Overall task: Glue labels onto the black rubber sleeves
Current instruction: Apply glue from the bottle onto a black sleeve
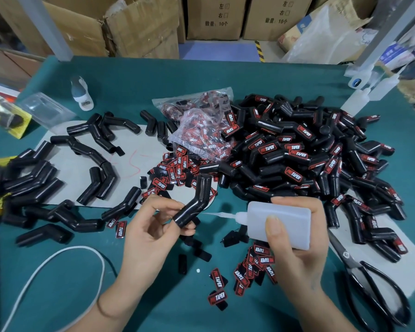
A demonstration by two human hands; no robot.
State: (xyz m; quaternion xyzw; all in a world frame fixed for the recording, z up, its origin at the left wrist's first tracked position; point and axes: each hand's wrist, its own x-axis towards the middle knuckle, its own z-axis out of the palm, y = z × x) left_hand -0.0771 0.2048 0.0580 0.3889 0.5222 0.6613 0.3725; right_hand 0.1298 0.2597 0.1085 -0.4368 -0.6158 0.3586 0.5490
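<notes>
Head view, items as we count them on the green surface (225, 75).

Lower centre: our left hand (149, 224) pinches one bent black rubber sleeve (194, 200) between thumb and fingers, its lower end at the fingertips and its ribbed end pointing up. Our right hand (295, 240) grips a translucent white glue bottle (283, 224), thumb across its front face, nozzle (225, 214) pointing left toward the held sleeve; we cannot tell whether the tip touches it.

Right half of the frame: a large heap of labelled sleeves (309, 152), each bearing a red and black label (the lettering reads "PROTAPER" where legible).

Left half: unlabelled sleeves (98, 140) scattered over a grey sheet (134, 154) and beyond it toward the left edge.

Centre: a clear plastic bag of labels (199, 130), with loose labels (170, 171) spilled just below it.

Bottom centre, between and below our hands: more loose labels (249, 267), some face up, some showing black backs.

Lower right: black-handled scissors (369, 283), lying partly on a second grey sheet.

Lower left: a white cord (58, 262) in a loop.

Upper left: a small white bottle (82, 92) and a clear plastic blister shell (46, 111).

Upper right: several translucent squeeze bottles (359, 97).

Top of the frame, beyond the surface: cardboard boxes (216, 17).
</notes>
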